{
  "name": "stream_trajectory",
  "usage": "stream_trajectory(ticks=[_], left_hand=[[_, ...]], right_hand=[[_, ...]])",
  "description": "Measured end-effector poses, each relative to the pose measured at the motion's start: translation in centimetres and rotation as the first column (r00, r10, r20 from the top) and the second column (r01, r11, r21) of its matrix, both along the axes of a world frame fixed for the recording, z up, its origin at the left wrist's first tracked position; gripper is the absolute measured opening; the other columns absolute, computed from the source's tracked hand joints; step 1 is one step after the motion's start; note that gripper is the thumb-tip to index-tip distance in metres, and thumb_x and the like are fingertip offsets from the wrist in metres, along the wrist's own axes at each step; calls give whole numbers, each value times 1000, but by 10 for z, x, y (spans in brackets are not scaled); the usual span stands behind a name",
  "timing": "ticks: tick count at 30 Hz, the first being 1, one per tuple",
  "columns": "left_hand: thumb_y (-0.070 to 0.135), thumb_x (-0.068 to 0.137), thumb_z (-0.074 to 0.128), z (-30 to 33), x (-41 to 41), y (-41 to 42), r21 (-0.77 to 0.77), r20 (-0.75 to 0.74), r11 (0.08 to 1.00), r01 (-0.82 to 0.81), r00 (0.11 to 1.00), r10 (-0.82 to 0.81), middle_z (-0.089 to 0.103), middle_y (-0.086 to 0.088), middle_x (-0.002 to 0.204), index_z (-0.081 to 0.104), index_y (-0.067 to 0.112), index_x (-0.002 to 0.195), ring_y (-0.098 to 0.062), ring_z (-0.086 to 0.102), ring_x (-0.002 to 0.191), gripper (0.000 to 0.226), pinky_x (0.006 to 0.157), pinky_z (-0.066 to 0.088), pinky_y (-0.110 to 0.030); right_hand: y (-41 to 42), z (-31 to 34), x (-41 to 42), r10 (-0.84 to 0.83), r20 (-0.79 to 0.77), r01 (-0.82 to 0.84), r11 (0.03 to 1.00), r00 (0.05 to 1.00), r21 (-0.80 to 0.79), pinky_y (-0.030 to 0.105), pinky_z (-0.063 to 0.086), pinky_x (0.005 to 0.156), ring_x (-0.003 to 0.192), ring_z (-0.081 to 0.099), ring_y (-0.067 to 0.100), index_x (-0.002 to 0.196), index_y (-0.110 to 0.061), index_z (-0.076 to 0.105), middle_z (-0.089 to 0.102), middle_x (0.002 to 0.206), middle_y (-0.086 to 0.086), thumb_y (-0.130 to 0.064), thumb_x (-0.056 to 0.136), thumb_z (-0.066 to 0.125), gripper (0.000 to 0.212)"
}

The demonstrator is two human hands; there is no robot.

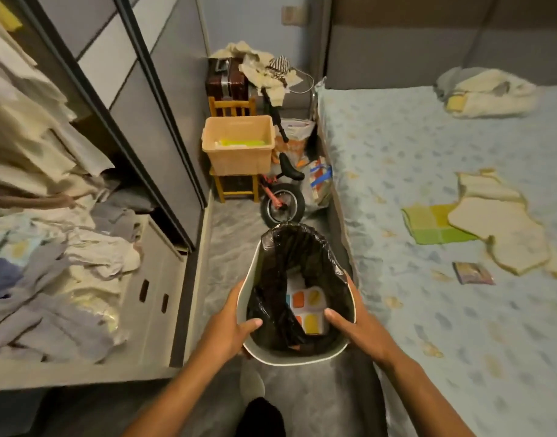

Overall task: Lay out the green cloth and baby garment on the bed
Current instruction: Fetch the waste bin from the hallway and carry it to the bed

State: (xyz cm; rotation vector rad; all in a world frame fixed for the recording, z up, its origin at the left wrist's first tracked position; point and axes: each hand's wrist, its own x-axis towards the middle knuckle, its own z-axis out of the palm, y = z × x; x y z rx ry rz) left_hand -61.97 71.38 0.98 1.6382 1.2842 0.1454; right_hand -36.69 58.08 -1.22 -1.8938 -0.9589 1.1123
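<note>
Two hands (236, 326) (356, 323), one lined bin (271, 357), one green cloth (428, 223), one baby garment (504, 228), one beige basket (239, 152).

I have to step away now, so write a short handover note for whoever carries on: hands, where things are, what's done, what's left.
Left hand and right hand: both grip the rim of the lined waste bin, held over the floor beside the bed.
Green cloth: flat on the bed.
Baby garment: spread beside it, overlapping its right edge.
Done: both appear laid out.
Left: put the bin down; straighten the garment if wanted.
</note>
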Motion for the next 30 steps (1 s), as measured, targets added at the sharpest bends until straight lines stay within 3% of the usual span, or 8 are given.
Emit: stream_trajectory(ticks=[4, 13, 16, 18, 20, 22, 26, 30], left_hand=[[19, 83, 73, -17, 46, 65, -14, 38, 997, 82, 996, -82, 57, -2, 132, 13, 48, 148, -15, 64, 93, 94, 57, 57, -19], [13, 81, 74, -68, 142, 185, -10, -2, 986, 167, 986, -167, 57, 0, 129, 8, 54, 146, -12, 65, 86, 101, 55, 57, -20], [12, 80, 74, -92, 175, 215, 5, -50, 984, 181, 982, -180, 54, -3, 137, 9, 48, 149, -22, 65, 104, 102, 75, 60, -30], [13, 79, 75, -109, 196, 234, 6, -64, 984, 180, 982, -179, 53, -3, 138, 9, 46, 150, -19, 62, 105, 102, 76, 57, -25], [13, 78, 76, -129, 215, 251, -3, -50, 986, 168, 984, -168, 54, 1, 133, 10, 46, 150, -13, 60, 100, 103, 74, 55, -20], [15, 76, 78, -154, 232, 267, -27, -6, 987, 161, 987, -161, 55, 7, 126, 14, 42, 150, -7, 61, 98, 102, 78, 56, -22], [9, 76, 76, -221, 259, 296, -68, 103, 991, 111, 989, -104, 54, 25, 114, 22, 45, 142, 9, 62, 95, 93, 68, 53, -12], [17, 79, 72, -297, 281, 319, -56, 131, 995, 82, 989, -74, 59, 22, 113, 24, 55, 134, 1, 64, 98, 82, 72, 55, -19]], right_hand=[[47, -14, 32, -82, 23, 82, 997, 996, 15, 18, 55, 68, 118, 57, 10, 142, -67, 4, 44, 144, -25, -69, 75, 67, 92], [144, -78, 113, -159, -21, 159, 987, 987, -1, 12, 53, 65, 101, 60, 0, 143, -65, -1, 36, 152, -18, -68, 74, 69, 98], [173, -111, 144, -155, -40, 153, 987, 987, -44, 12, 54, 70, 94, 59, -8, 143, -65, 0, 35, 147, -27, -70, 72, 69, 99], [192, -132, 165, -144, -49, 141, 988, 988, -68, 30, 53, 94, 107, 54, -10, 144, -64, 2, 34, 139, -43, -68, 72, 70, 99], [211, -156, 184, -139, -63, 133, 987, 988, -92, 40, 46, 105, 121, 51, -2, 145, -63, 3, 36, 133, -50, -66, 73, 72, 99], [228, -183, 202, -144, -66, 136, 985, 987, -110, 36, 42, 107, 126, 47, -4, 145, -63, 3, 33, 131, -55, -67, 72, 72, 100], [260, -248, 229, -160, -14, 158, 982, 987, -106, 15, 27, 100, 113, 26, -36, 144, -63, 1, 15, 129, -65, -70, 71, 70, 101], [292, -321, 253, -153, -6, 151, 980, 988, -127, 26, 22, 107, 131, 19, -12, 143, -64, -1, 7, 126, -67, -71, 69, 71, 103]])
